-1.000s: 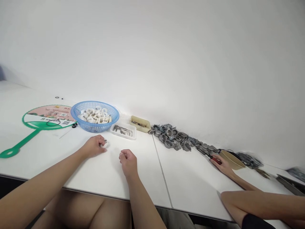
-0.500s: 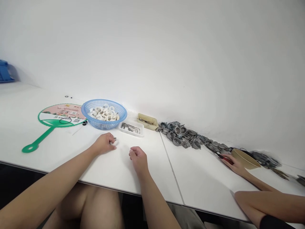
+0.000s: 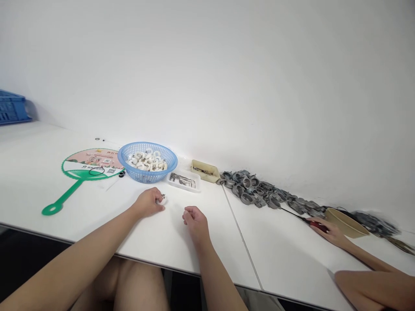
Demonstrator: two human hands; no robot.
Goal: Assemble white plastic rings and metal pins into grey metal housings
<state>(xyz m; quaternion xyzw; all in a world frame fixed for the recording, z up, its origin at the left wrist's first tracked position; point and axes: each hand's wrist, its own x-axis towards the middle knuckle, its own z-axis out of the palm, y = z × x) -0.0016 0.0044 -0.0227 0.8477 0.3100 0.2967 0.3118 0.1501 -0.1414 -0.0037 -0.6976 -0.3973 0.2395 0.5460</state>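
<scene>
Two bare hands work above the white table, with a gap between them. The left hand pinches a small white part, with dark metal bits showing on it, between thumb and fingers; the fingers are pressed together and hide most of it. At three to four o'clock from it, the right hand has its fingers curled in, with the thumb against them; I cannot tell whether something small is between them. At twelve o'clock from the left hand sits a blue basket with many white ring-like parts. At two o'clock are a white tray of thin dark pieces and, just beyond it, a cream box. At ten o'clock lies a green-edged fan, a dark loop on it, and farther off that way stands a blue crate. At two o'clock from the right hand, a heap of grey parts runs along the wall. At three o'clock, well apart, another person's hand grips a red-handled tool, its dark shaft pointing to ten o'clock, beside a tan bowl.
</scene>
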